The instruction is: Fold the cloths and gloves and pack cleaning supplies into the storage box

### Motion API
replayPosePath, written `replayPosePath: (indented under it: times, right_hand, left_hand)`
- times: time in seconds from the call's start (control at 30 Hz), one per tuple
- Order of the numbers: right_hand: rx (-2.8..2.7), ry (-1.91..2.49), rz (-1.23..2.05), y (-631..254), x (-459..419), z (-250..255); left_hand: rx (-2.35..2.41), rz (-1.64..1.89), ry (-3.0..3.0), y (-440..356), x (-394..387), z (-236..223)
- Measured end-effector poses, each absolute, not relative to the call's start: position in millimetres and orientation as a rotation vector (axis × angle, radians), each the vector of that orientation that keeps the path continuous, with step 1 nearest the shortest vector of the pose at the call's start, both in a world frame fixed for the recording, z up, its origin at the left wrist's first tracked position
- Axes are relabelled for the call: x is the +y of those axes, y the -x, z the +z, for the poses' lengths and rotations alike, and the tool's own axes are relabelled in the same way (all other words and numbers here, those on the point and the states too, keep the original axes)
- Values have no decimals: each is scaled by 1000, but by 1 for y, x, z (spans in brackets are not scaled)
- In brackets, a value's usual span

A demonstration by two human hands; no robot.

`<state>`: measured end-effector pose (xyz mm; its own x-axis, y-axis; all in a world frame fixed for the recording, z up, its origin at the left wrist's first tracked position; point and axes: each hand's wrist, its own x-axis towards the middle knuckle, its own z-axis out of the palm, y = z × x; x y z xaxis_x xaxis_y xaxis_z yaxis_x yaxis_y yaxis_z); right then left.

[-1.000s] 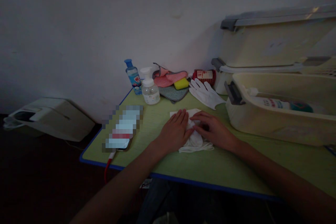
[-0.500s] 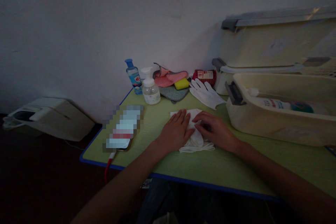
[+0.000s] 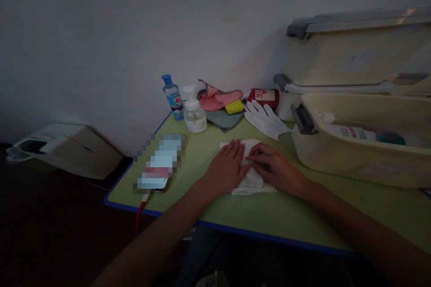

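Folded white gloves (image 3: 253,180) lie on the green tabletop in front of me, with a rounded finger-like flap and layered edges showing. My left hand (image 3: 226,166) rests flat on their left side, fingers stretched out and the thumb reaching toward the middle. From the right, my right hand (image 3: 274,168) pinches the fabric between thumb and fingertips; the exact bit of cloth is partly hidden. Just beyond, a single white glove (image 3: 264,119) lies spread out with its fingers pointing away to the left.
Behind stand a blue bottle (image 3: 173,98), a pump bottle (image 3: 195,119), pink and grey cloths (image 3: 224,119), a yellow sponge (image 3: 235,107) and a red container (image 3: 266,97). A phone (image 3: 161,161) with a red cable lies left. Cream bins (image 3: 357,168) occupy the right; one holds a bottle.
My right fingertips have shifted slightly on the white fabric and drawn closer together. My left hand stays flat in place. The whole view has moved a little.
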<state>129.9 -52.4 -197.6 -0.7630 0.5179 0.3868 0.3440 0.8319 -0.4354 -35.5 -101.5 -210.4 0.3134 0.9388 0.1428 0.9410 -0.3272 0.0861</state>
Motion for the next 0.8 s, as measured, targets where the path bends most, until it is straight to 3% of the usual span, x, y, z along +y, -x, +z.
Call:
replayPosePath:
  times: [0.5, 0.8]
  right_hand:
    - [-2510, 543, 492, -134, -46, -200]
    - [-2524, 543, 480, -134, -46, -201]
  left_hand:
    - [-1842, -286, 2579, 37, -101, -209]
    - [-1817, -504, 2497, 35, -104, -209]
